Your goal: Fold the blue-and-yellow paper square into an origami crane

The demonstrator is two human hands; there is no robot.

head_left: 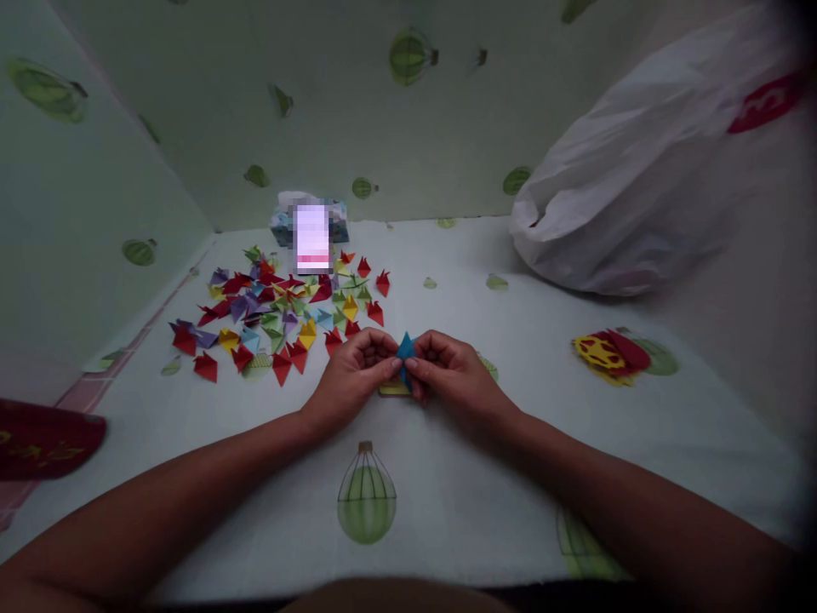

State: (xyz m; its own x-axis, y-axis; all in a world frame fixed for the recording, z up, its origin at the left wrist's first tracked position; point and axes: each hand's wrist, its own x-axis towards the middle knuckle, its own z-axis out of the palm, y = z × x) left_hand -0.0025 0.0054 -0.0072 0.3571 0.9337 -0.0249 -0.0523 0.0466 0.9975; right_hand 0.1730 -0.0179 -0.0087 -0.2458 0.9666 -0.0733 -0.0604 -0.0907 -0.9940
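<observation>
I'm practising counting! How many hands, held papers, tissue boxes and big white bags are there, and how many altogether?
Hands: 2 (left hand, right hand)
Held blue paper: 1
Tissue box: 1
Big white bag: 1
Total: 5

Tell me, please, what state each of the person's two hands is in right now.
Left hand: closed, pinching the blue folded paper at its left edge.
Right hand: closed, pinching the same paper at its right edge.

White bag (593, 204): red patch (766, 104) at your upper right; pale marks, perhaps lettering, unreadable.
Red object (51, 430): gold marks (48, 455) at your left, illegible.
Lit screen (312, 234): pixelated, nothing legible.
</observation>
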